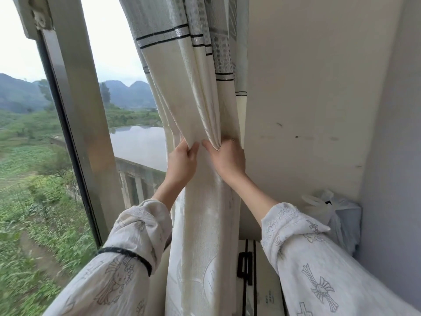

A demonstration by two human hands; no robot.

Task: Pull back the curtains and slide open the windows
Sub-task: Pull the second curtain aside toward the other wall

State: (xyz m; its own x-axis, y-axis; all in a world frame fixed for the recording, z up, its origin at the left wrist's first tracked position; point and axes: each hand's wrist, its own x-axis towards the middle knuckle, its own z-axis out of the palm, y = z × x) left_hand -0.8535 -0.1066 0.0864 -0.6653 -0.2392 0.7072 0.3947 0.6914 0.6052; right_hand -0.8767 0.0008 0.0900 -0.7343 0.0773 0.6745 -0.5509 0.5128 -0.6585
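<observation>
A cream curtain [193,92] with grey patterned bands and black stripes hangs bunched against the wall at the window's right side. My left hand [182,161] grips its folds from the left. My right hand [224,158] pinches the gathered folds just beside it, close to the wall. Both hands are at mid-height of the curtain, almost touching. The window [134,142] shows bare glass left of the curtain, with a metal frame post [79,110] running down its middle. Whether the panes are slid open I cannot tell.
A pale wall [307,99] stands right of the curtain. A white plastic bag [330,210] sits in the corner at the right. A black latch [245,267] lies on a surface below the curtain. Outside are fields, a pond and hills.
</observation>
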